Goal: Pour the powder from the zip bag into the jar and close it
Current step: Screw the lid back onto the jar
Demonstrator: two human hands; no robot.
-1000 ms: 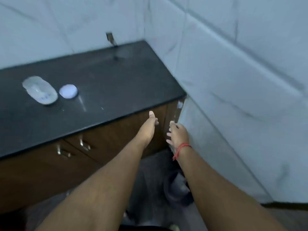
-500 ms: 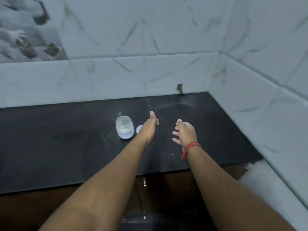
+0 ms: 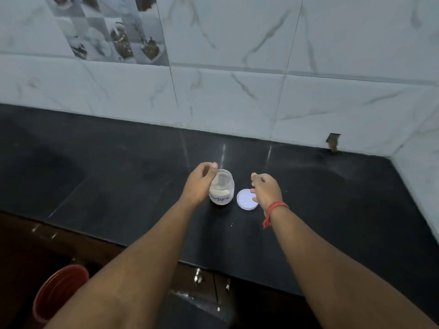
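Note:
A small clear jar (image 3: pixel 223 188) with a handwritten "POWDER" label stands open on the black counter (image 3: pixel 118 176), with pale powder in its lower part. Its white round lid (image 3: pixel 245 199) lies flat just right of it. My left hand (image 3: pixel 199 184) is at the jar's left side, fingers curled beside its rim, holding nothing that I can see. My right hand (image 3: pixel 267 189) hovers over the lid's right edge with fingers loosely bent and empty. No zip bag is in view.
A marble-tiled wall (image 3: pixel 237 91) runs behind the counter and turns a corner at the right. Brown drawers with metal handles (image 3: pixel 198 277) sit under the counter's front edge. A red bucket (image 3: pixel 59 290) stands on the floor at lower left. A few powder specks (image 3: pixel 232 223) lie near the lid.
The view has swung left and down onto the counter. Both hands have moved forward to the jar and lid, the left now beside the jar, the right above the lid.

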